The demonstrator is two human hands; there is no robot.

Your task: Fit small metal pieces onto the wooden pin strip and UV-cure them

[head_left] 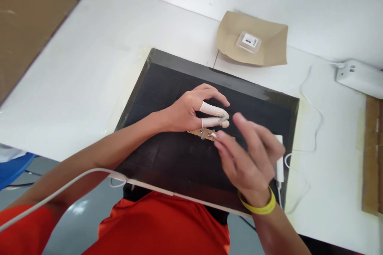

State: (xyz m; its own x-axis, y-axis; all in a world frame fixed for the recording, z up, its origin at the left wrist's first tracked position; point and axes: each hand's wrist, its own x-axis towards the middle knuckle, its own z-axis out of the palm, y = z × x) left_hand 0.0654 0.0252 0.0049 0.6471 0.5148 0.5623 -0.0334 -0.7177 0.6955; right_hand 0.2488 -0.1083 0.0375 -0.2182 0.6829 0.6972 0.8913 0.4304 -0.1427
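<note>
My left hand (pixel 194 107) reaches over the black mat (pixel 176 159), with white finger cots on its thumb and index finger. Those two fingertips come together in a pinch; a small greyish bit shows between them, too small to name. Just below lies a narrow beige strip (pixel 196 132) with small metal parts on it, partly covered by both hands. To its right, my right hand (pixel 248 155) is somewhat blurred, its thumb and index finger pinched around a tiny whitish piece (pixel 214 136) close to the strip. A yellow band circles that wrist.
At the back, a brown paper tray (pixel 272 48) holds a clear plastic box (pixel 249 42) with a label. A white power strip (pixel 359 75) and thin cables lie at the right. Beside my right hand is a slim white device (pixel 280 163). A brown panel (pixel 38 16) stands at the left.
</note>
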